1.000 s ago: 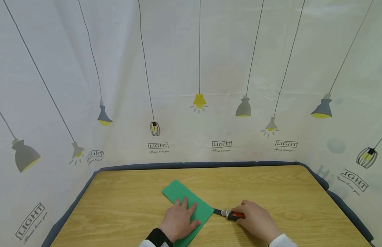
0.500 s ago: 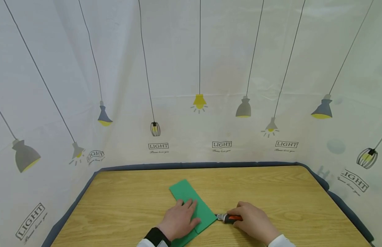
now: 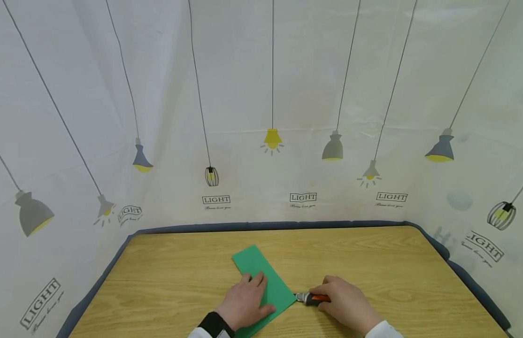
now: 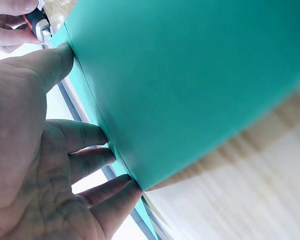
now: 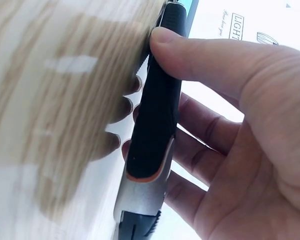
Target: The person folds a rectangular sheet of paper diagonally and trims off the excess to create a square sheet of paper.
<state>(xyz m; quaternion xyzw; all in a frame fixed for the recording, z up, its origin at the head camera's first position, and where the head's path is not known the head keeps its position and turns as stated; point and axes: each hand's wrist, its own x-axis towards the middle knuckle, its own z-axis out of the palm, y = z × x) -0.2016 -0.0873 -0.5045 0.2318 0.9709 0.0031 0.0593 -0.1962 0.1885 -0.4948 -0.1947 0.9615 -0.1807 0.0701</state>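
Table [image 3: 168, 272]: wood-grained, before printed cloth [image 3: 240, 94].
Left hand [image 3: 243, 303]: straight-fingered on green paper [image 3: 265, 274], clasping nothing.
Green paper: folded, on the table between both hands.
Knife [image 3: 315, 300]: front end at the paper's right corner.
Right hand [image 3: 347, 303]: grasping the knife.

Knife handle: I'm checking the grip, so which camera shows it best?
The right wrist view: the knife handle is large and close, held by the right hand. The head view shows it small, partly covered by that hand; the left wrist view catches only part, near the top left corner.
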